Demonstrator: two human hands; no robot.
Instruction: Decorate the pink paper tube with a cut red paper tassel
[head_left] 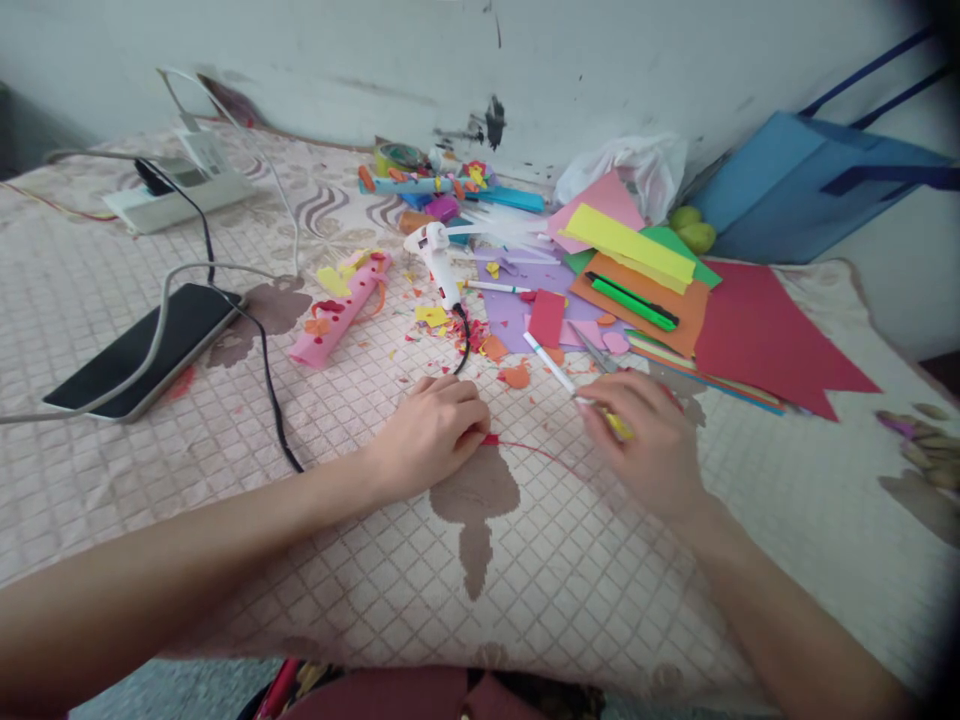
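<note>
My left hand (442,425) rests on the quilted cloth, its fingers closed over a small red piece (490,440) whose end peeks out. From there a thin red strand (536,449) curves along the cloth to the right. My right hand (649,435) is closed on a slim white marker (549,362) with a yellow part; the white end points up and left. Just beyond that hand lie scissors (592,350), partly hidden by it. A white glue gun (439,262) lies past my left hand, among paper scraps (469,335).
Coloured paper sheets (765,330) with a green cutter (634,302) lie at the right, near a blue bag (810,190). A decorated pink tube (341,312), a black phone (146,350) and a power strip (180,200) with trailing cables are at the left.
</note>
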